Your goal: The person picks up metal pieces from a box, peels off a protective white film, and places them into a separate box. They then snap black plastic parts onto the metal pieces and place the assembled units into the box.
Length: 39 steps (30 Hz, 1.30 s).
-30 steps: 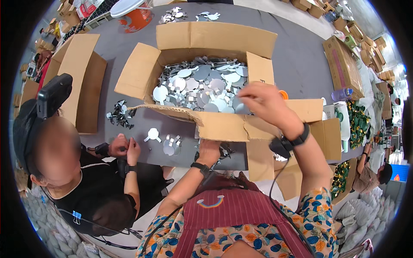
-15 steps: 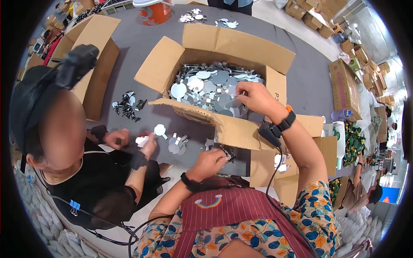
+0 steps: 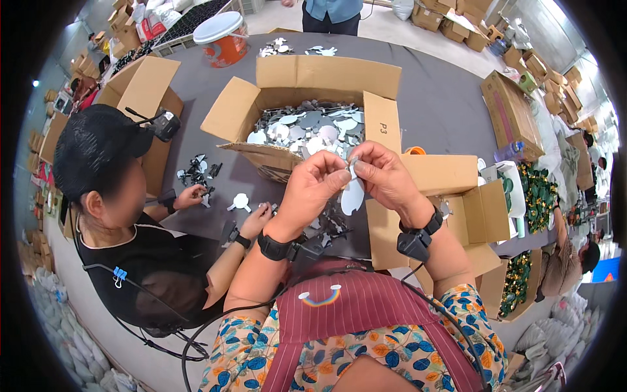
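Note:
In front of my chest, my left hand and my right hand meet with fingertips pinched together. Between them hangs a flat, pale grey, rounded piece, gripped at its narrow upper end; any small part at the fingertips is too hidden to make out. Beyond my hands, an open cardboard box holds a heap of similar silvery discs with tabs. Below my left hand, dark small parts lie on the grey table, partly covered by my wrist.
A co-worker sits at the left, hands near a pile of black clips and a white tabbed disc. A smaller open box stands at my right. An orange bucket stands at the back left of the table.
My right hand has come out of the box toward me, and my left hand has risen from the table to meet it. The grey piece is now held between both. The view has shifted.

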Tool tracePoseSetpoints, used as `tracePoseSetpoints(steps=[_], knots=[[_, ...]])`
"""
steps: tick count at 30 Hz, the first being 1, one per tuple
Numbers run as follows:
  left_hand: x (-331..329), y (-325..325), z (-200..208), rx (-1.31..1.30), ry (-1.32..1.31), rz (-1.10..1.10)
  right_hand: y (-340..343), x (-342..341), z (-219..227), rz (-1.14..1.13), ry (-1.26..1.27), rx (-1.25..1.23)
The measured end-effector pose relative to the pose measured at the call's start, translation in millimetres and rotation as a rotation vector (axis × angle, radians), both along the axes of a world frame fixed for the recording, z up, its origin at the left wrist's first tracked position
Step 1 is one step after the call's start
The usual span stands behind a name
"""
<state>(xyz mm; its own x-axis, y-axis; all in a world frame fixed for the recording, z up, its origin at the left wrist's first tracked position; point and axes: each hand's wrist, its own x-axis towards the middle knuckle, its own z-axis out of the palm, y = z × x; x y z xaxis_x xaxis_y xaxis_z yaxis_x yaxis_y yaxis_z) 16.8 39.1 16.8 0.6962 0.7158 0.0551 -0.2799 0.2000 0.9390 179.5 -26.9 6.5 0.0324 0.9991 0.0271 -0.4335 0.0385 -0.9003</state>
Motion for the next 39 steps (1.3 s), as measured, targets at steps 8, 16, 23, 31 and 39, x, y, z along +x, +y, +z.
tracePoseSetpoints(steps=[8,16,23,31,39], knots=[[10.4,-17.2,-17.1,-0.113,-0.116,0.011,-30.4,-9.1,2.1,-0.041,0.120,-0.117],[3.4,-31.0,-23.8,-0.031,-0.178,0.048,-39.8,-12.0,-12.4,0.151,0.389,-0.058],[-7.4,-12.2,-38.7,0.192,-0.088,0.001,-36.7,-9.7,-16.2,0.204,0.580,-0.076],[5.7,-16.1,-29.3,0.233,-0.108,0.074,-28.6,-19.1,-21.4,0.215,0.643,-0.187],[11.3,-25.5,-28.5,0.186,-0.048,0.137,-34.0,-12.9,-25.4,0.138,0.627,-0.197]])
